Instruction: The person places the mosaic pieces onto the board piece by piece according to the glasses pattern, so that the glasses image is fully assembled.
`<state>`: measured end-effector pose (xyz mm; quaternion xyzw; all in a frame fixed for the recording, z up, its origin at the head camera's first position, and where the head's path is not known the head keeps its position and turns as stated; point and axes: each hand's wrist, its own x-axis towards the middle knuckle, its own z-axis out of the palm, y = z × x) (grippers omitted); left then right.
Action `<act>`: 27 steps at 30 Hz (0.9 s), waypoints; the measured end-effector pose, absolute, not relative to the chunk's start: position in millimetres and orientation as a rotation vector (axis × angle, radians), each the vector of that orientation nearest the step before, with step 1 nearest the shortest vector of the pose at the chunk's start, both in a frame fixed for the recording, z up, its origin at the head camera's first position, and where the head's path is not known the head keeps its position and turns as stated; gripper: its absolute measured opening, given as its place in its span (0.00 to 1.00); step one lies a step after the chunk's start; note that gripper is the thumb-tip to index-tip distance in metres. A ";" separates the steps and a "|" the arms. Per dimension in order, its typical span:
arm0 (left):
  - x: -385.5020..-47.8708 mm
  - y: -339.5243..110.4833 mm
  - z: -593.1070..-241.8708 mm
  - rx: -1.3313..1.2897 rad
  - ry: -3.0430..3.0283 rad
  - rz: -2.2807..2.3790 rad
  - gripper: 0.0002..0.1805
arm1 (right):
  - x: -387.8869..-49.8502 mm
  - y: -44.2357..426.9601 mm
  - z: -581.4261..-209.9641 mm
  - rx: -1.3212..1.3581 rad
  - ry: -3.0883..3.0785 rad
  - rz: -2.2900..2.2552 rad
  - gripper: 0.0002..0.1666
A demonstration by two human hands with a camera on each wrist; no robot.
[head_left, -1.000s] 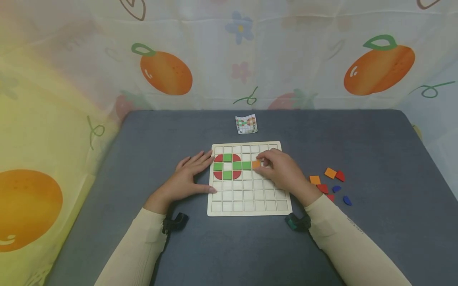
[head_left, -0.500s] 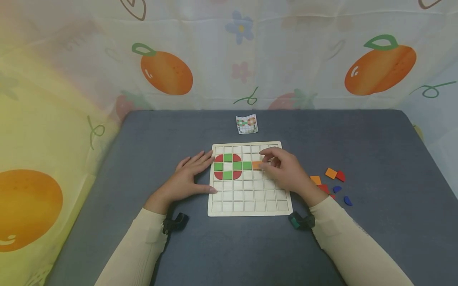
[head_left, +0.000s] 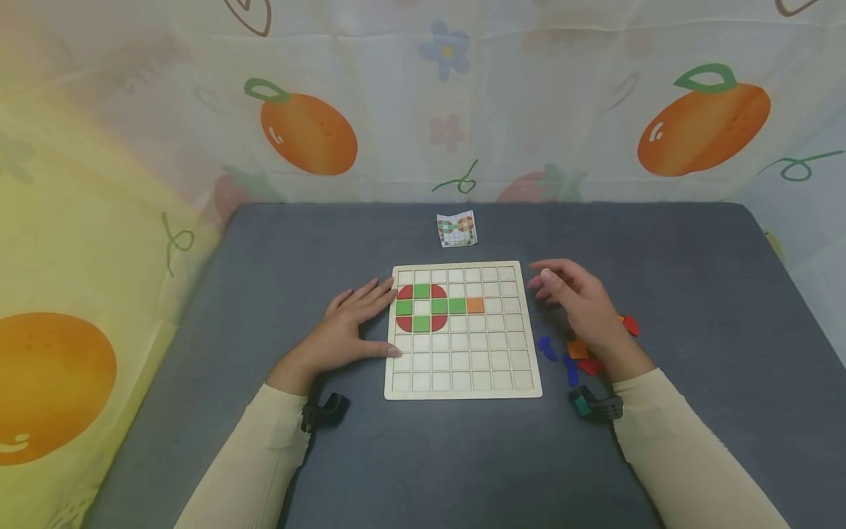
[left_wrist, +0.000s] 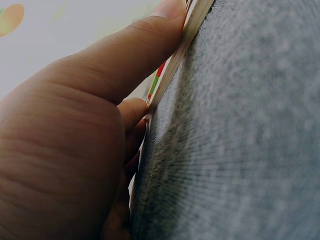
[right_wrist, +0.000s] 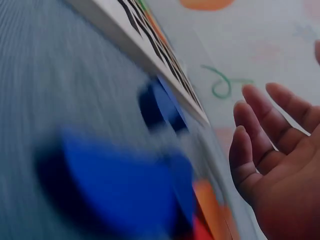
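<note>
The right hand (head_left: 576, 300) is over the tabletop (head_left: 429, 455) just beside the board (head_left: 463, 391), its fingers loosely bent and gripping nothing; in the right wrist view, gaps show between several fingers. The left hand (head_left: 346, 330) is spread, its fingertips at the left edge of the board and its thumb resting on that edge lower down.

The board is a pale wooden grid, lying flat. In its left part, four red quarter-circles (head_left: 404, 324) form the corners of a rounded figure, with four green squares (head_left: 421, 323) between them around a pale centre cell. In the figure's middle row, a further green square (head_left: 457, 306) adjoins it to the right, and an orange square (head_left: 475, 305) occupies the next cell.

Loose pieces lie beside and beneath the right wrist: blue curved pieces (head_left: 571, 369) nearest the board, then orange pieces (head_left: 578, 349) and red pieces (head_left: 632, 326). The blue ones are blurred in the right wrist view.

A small printed card (head_left: 457, 229) lies behind the board. Each wrist bears a black camera mount (head_left: 328, 411). A fabric backdrop (head_left: 396, 88) printed with oranges rises beyond the table.
</note>
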<state>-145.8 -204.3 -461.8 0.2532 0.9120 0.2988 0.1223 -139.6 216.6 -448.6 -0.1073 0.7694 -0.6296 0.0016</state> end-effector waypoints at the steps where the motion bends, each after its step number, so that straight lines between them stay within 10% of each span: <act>1: -146.0 -204.2 -461.6 0.738 2.660 0.875 0.61 | -138.8 221.6 -448.0 -0.331 2.420 -1.995 0.25; 27: -145.0 -202.8 -460.7 0.715 2.663 0.870 0.61 | -129.9 361.9 -446.8 -0.213 2.498 -1.386 0.32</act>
